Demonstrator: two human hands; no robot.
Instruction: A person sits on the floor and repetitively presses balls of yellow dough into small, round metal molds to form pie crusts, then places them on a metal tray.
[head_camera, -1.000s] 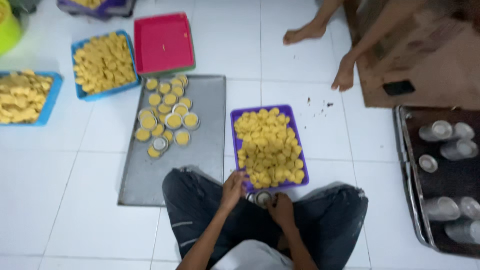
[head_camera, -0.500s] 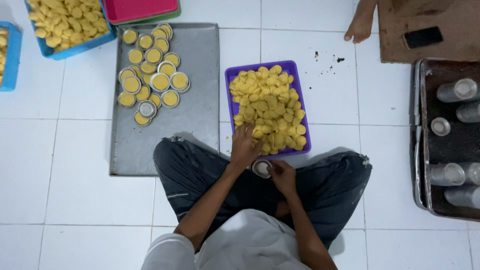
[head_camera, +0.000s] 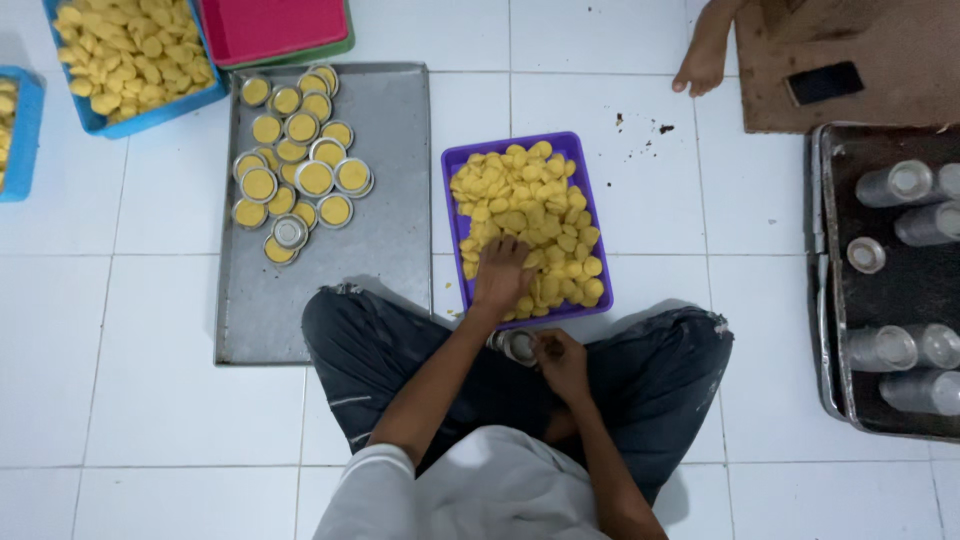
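At the far left edge a blue tray (head_camera: 22, 140) shows only in part, and at the upper left a second blue tray (head_camera: 140, 112) is heaped with yellow dough discs, with a pink tray (head_camera: 275, 28) just beside it. Below them a long grey metal sheet (head_camera: 385, 240) lies with its long axis running up and down the frame, carrying a cluster of small round tins (head_camera: 300, 165) filled with yellow dough. At centre stands the purple tray (head_camera: 585, 200), its long axis also running top to bottom, full of yellow dough pieces (head_camera: 530, 215). The left hand (head_camera: 503, 278) rests palm down on the pieces at the tray's lower left, fingers curled into them; whether it grips one cannot be told. Just below the tray, the right hand (head_camera: 560, 362) pinches a small metal tin (head_camera: 518, 345) over the lap. At the right edge a dark tray (head_camera: 880, 300) holds stacked metal tins lying on their sides.
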